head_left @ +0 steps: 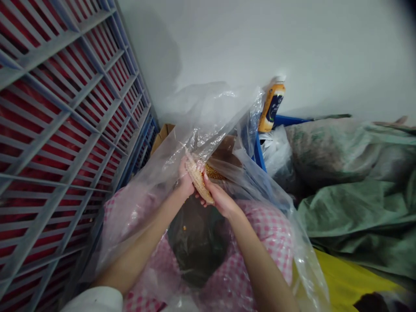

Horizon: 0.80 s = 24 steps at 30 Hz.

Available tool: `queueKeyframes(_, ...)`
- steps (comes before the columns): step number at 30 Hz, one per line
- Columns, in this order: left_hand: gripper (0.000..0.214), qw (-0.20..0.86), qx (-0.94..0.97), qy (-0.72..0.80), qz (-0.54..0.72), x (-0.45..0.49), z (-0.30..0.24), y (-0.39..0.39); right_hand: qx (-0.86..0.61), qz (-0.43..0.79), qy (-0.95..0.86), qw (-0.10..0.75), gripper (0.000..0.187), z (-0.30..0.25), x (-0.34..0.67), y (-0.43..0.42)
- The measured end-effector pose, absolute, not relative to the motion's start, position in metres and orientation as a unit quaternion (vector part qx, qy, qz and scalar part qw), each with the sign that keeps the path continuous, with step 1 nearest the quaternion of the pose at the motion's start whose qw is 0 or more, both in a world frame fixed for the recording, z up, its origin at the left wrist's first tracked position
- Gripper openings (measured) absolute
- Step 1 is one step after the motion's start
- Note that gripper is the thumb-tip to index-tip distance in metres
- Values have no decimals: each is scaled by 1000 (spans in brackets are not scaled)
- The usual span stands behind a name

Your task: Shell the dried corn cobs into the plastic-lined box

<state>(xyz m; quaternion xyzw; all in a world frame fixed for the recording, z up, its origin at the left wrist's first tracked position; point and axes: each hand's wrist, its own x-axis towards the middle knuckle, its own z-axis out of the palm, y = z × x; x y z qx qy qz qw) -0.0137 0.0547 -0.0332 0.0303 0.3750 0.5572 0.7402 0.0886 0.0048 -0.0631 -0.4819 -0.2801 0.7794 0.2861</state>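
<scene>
- Obs.: corn cob (199, 182) held in both my hands, at mouth of clear plastic bag (208, 117); all places below rel. to bag.
- Status: visible side of cob pale, rows look mostly bare; far side hidden, so amt left there unknown.
- Golden kernels (214, 171) just past cob, in bag mouth; can't tell if loose or on 2nd cob.
- Few loose kernels (184, 227) lie on dark lower part of bag, below my hands.
- L hand (186, 177): fingers closed round upper part of cob.
- R hand (221, 199): fingers closed round lower part, tips on cob's side. Both grips narrow, cob between palms, tilted, top end leaning L.
- L of bag: grey slatted rack (48, 130), red behind slats.
- R of bag: green sack (344, 190); orange-labelled bottle (272, 106) behind bag's far edge, against wall.
- Under bag: pink gingham cloth (269, 234).
- Beyond cob: cardboard box (162, 136), edge only.
</scene>
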Motion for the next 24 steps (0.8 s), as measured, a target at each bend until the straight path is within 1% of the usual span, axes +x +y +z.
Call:
queueKeyframes(4,52,744,17,402,534,-12,-39,54,-458,797,-239,314,58,-65,81,1)
queueKeyframes(9,50,716,19,420,557,-12,-48,58,-476,778,-227,341,61,-70,73,-4)
queueKeyframes(13,53,728,59,466,498,-9,-53,61,-504,755,-254,335,55,-76,68,-5)
queueKeyframes(15,50,728,76,477,487,-9,-55,62,-517,748,-251,332,51,-78,68,-3)
queueKeyframes(17,44,707,77,490,504,-9,-56,64,-518,754,-227,332,48,-77,70,2)
queueKeyframes(19,40,673,62,522,519,-11,-57,66,-511,762,-212,338,51,-77,74,7)
queueKeyframes(21,39,648,48,556,519,-14,-58,67,-519,748,-231,344,57,-77,79,11)
queueKeyframes(24,37,630,59,576,518,-18,-62,69,-554,686,-317,351,50,-77,82,12)
